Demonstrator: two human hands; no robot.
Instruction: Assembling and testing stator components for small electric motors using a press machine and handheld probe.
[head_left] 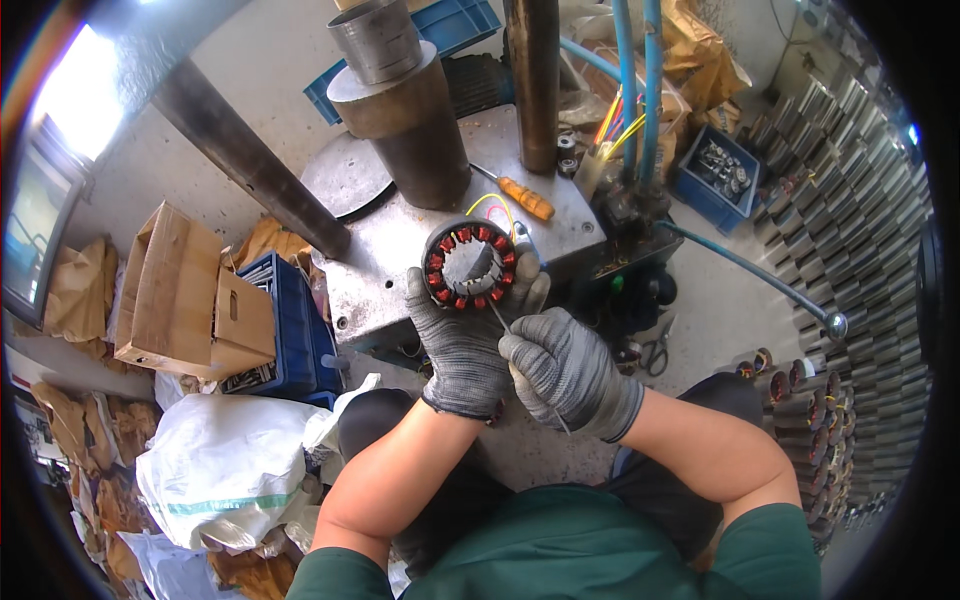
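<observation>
My gloved left hand (462,350) is closed around a round motor stator (464,236), with fingers on both sides of it. Red windings ring its inside, and its open centre faces up. Yellow and red lead wires (490,197) rise from its far side. In my closed, gloved right hand (572,368) is a thin metal rod (501,317), whose upper end reaches the stator's near right rim. The rod's lower end pokes out below my fist. Just beyond the stator, a screwdriver (525,198) with an orange handle lies on the metal press table (365,290).
A thick steel cylinder (415,135) stands on the table between two posts. At left are a blue crate (295,320), a cardboard box (175,290) and a white sack (225,465). Blue hoses and a ball-ended lever (835,325) stand right; stacked metal cores (860,220) line that side.
</observation>
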